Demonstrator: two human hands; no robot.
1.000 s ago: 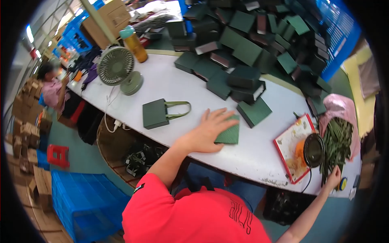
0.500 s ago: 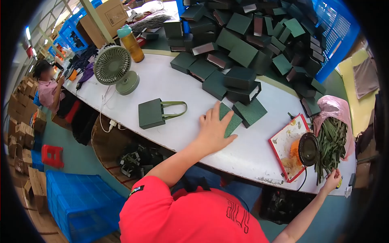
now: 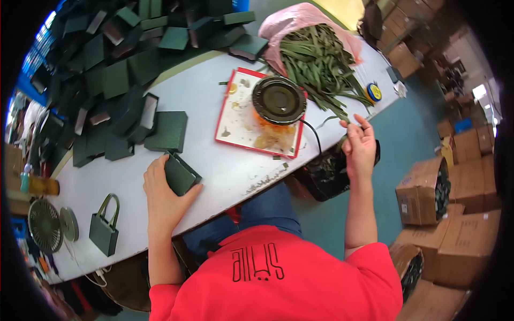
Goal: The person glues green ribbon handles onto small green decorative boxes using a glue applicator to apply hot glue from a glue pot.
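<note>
At the near edge of the worktop, I see the left hand closed on a dark green box. The thumb lies along its lower right side and the fingers wrap its left edge, so the box sits fully in the grasp. It rests just inside the edge, turned cornerwise. It is flat and square-cut, matt dark green, with a thin paler line along its upper rim.

Off the worktop, just past its near edge towards the right end, the right hand is raised. Its fingertips are pinched together on a ribbon strip, a narrow olive-green band trailing from the ribbon pile. That pile lies on a pink bag at the far right corner.

Between the two hands a red-rimmed tray carries a round black device. Along the far edge dark green boxes are heaped in a stack. Towards the left end, close to the near edge, stands a green bag with a handle.
</note>
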